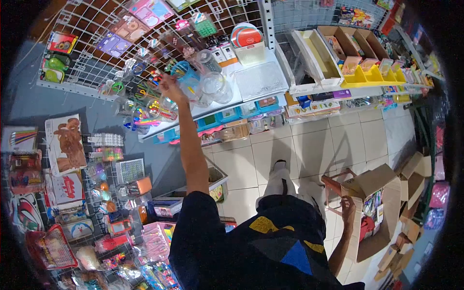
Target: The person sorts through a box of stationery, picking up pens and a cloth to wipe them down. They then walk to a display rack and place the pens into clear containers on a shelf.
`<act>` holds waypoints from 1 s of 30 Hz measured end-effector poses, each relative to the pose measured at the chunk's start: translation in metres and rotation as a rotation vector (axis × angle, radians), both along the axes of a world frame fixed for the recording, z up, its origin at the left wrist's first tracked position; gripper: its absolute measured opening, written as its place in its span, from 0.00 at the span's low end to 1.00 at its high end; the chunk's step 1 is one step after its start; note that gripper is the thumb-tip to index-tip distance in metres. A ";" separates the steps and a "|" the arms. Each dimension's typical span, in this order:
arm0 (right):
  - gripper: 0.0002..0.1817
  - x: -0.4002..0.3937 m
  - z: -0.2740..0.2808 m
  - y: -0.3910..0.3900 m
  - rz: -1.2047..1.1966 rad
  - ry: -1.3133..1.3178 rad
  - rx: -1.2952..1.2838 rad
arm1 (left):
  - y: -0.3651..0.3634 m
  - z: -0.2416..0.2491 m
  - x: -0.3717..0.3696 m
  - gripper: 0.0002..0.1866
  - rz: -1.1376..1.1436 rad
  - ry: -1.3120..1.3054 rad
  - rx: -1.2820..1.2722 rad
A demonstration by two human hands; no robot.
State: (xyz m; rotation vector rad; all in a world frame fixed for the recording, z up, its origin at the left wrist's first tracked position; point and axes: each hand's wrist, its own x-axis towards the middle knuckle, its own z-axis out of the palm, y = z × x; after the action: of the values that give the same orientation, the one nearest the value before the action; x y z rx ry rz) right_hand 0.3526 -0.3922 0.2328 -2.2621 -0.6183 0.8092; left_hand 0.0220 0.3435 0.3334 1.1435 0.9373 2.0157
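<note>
My left hand [170, 89] reaches over the white shelf among clear containers of pens. Its fingers are bent together by small colourful items, and what they hold is too small to make out. Just right of it stands a blue basket [185, 72] with pens inside. Close by are a clear round jar [216, 87] and a clear cup of coloured pens [155, 109]. Low on the right, my right hand [347, 207] has its fingers curled at the near flap of an open cardboard box [358, 227] holding packaged goods. A reddish stool frame [333, 186] shows beside that hand.
A wire grid [92, 24] with hanging packets rises behind the shelf. More packets hang on the left rack [87, 179]. Yellow bins [372, 76] and long white trays [316, 58] line the right shelf. Tiled floor [309, 130] lies between; further boxes [401, 251] stand at right.
</note>
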 end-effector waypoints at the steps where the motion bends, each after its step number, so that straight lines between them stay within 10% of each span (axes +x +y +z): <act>1: 0.11 0.000 -0.003 -0.002 0.026 -0.084 0.032 | -0.001 0.002 -0.003 0.12 0.078 0.088 0.044; 6: 0.16 -0.008 0.017 -0.007 -0.088 -0.119 -0.042 | -0.050 0.012 0.027 0.09 0.049 0.158 -0.092; 12: 0.10 -0.036 0.067 -0.025 -0.239 -0.139 -0.006 | -0.282 -0.044 0.128 0.07 -0.311 0.249 -0.472; 16: 0.09 -0.031 0.067 -0.077 -0.583 -0.234 0.081 | -0.378 -0.106 0.176 0.05 -0.662 0.721 0.100; 30: 0.11 0.148 -0.156 -0.284 -0.786 -0.142 -0.144 | -0.620 -0.036 0.365 0.08 -1.324 1.126 0.360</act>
State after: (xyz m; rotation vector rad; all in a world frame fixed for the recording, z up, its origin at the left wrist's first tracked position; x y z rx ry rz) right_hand 0.5004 -0.6758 0.0773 -2.4123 0.2920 0.3036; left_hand 0.3869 -0.2770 0.2971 2.2934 0.0216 0.3624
